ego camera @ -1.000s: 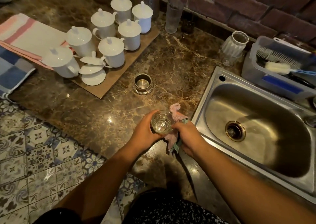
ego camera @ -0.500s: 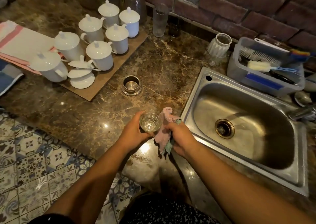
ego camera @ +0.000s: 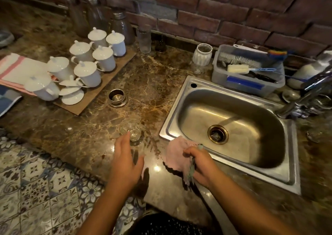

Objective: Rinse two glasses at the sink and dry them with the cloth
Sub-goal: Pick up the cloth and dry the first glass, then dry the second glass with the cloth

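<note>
One clear glass (ego camera: pixel 132 132) stands on the marble surface (ego camera: pixel 152 91) at lower centre, just left of the single steel sink (ego camera: pixel 172 116). The left hand (ego camera: pixel 125 163) hovers beside it, grip open and empty. The right hand (ego camera: pixel 201 164) clutches one pink cloth (ego camera: pixel 175 154). Six lidded white cups (ego camera: pixel 86 73) sit upper left.

Glass (ego camera: pixel 132 133): now stands on the counter left of the sink (ego camera: pixel 172 116), out of both hands.
Left hand (ego camera: pixel 125 163): opened, just behind the glass.
Cloth (ego camera: pixel 177 154): off the glass, bunched in the right hand (ego camera: pixel 201 164).
</note>
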